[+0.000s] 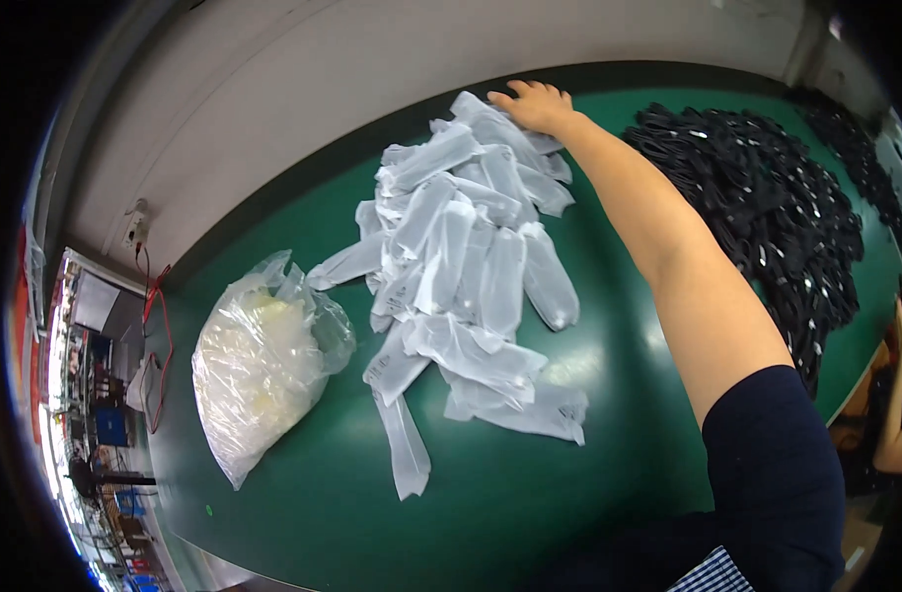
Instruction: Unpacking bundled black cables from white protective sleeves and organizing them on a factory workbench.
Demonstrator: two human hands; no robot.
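A heap of frosted white plastic pouches (461,227), long and narrow, lies across the middle of a green table (619,474). Some carry small dark print, and what is inside them cannot be made out. At the heap's far end my right hand (540,107) rests palm down on the topmost pouches, its fingers spread along their edge by the wall. It appears to grip nothing. My right arm stretches over the table from the lower right, in a dark short sleeve. My left hand is out of view. Left of the heap sits a bulging clear plastic bag (259,365) with whitish contents.
A big pile of black cords or straps (757,207) with shiny bits covers the right side, with more black ones (856,148) beyond. Another person's arm (900,434) shows at the right edge. A red cord (155,306) hangs from a wall socket (137,225) at left.
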